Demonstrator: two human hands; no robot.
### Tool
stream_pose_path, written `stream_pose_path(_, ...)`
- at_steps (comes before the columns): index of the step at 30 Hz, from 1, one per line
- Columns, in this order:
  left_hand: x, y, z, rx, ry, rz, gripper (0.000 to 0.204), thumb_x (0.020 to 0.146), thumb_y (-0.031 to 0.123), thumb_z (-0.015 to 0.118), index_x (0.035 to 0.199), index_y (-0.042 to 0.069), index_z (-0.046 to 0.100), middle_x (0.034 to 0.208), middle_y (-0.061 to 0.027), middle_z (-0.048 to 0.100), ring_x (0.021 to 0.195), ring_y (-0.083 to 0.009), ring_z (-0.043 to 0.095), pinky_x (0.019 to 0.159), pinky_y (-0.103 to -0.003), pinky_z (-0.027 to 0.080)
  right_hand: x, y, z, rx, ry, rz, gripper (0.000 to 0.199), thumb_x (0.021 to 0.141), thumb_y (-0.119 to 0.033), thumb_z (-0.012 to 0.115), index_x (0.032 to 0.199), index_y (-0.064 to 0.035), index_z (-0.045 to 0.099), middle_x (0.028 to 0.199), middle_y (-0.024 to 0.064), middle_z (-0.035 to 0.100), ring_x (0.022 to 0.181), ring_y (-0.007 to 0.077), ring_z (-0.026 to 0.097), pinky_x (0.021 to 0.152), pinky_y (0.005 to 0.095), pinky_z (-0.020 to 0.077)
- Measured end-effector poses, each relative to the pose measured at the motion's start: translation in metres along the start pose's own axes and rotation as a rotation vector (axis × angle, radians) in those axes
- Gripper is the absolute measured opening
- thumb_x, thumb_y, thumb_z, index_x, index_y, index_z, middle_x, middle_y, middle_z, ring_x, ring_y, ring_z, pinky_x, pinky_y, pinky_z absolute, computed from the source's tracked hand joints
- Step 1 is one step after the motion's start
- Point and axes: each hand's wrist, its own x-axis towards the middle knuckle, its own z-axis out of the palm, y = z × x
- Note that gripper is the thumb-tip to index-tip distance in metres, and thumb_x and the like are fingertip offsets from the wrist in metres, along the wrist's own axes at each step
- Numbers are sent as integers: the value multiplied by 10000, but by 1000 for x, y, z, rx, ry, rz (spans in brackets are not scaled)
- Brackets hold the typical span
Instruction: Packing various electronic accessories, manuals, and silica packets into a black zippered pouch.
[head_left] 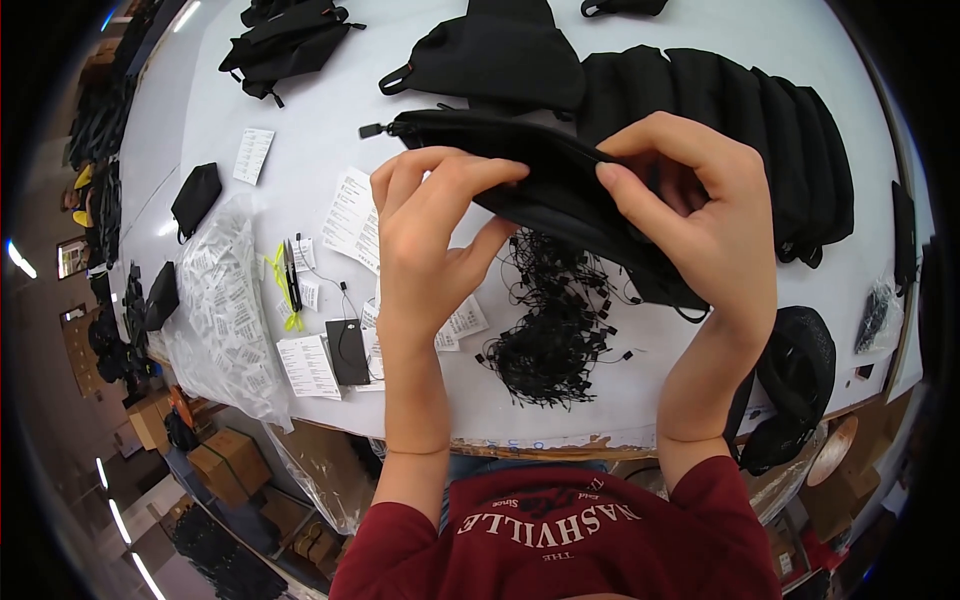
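Observation:
A black zippered pouch (570, 165) is held up above the table with its mouth spread and its dark inside showing. A zip pull (372, 130) sticks out at its left end. My left hand (425, 225) pinches the near edge of the mouth between thumb and fingers. At the right part of the opening, my right hand (705, 190) grips the rim, thumb on the near side and several fingers curled behind. Beneath the pouch lies a tangled heap of black tag strings (550, 340), partly covered by it.
Black pouches (720, 130) stand in a row at the far right, with more black bags (485, 50) beyond. On the left lie a clear bag of printed labels (225, 310), thread snips (291, 275), a black hang tag (347, 352) and paper sheets (350, 215). The table's worn edge (520, 445) runs nearby.

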Motion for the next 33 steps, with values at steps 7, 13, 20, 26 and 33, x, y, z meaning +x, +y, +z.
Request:
stream_pose_path(7, -4, -4, 5, 25, 80, 78, 332, 531, 6, 748, 844, 106, 704, 828, 22, 656, 837, -179, 574, 827, -306, 361, 0, 0, 4, 60, -43, -27, 105, 750, -108, 681, 805, -23, 655, 606, 5, 549, 471, 60, 383, 436, 208, 275)
stream_pose_path(13, -5, -5, -1, -32, 327, -101, 278, 563, -101, 753, 799, 16, 663, 792, -67, 648, 772, -216, 585, 663, -275, 464, 7, 19, 6, 427, -164, -18, 608, 772, -384, 724, 1234, -30, 550, 1021, 62, 625, 960, 128, 562, 863, 259, 407)
stream_pose_path(20, -3, -5, -12, -88, 405, -265, 165, 714, 13, 775, 806, 9, 639, 739, -40, 642, 651, -106, 567, 666, -212, 442, 2, 29, 26, 256, -87, 44, 519, 727, -149, 742, 1198, -50, 550, 972, 111, 664, 888, 159, 614, 821, 299, 459)
stream_pose_path(26, -8, -29, -31, -82, 551, -423, 190, 756, 91, 778, 819, 14, 617, 717, -15, 633, 673, -69, 562, 675, -187, 415, 11, 38, 5, 554, 16, 271, 125, 821, -100, 680, 895, 0, 662, 777, 42, 667, 671, 60, 587, 618, 193, 454)
stream_pose_path(33, -5, -26, -28, -58, 390, -453, 157, 795, 79, 731, 872, 7, 613, 726, -53, 661, 686, -92, 600, 699, -218, 440, 7, 46, -24, 1219, -279, 160, 251, 875, -162, 600, 1076, -20, 550, 718, 101, 592, 590, 135, 581, 573, 252, 484)
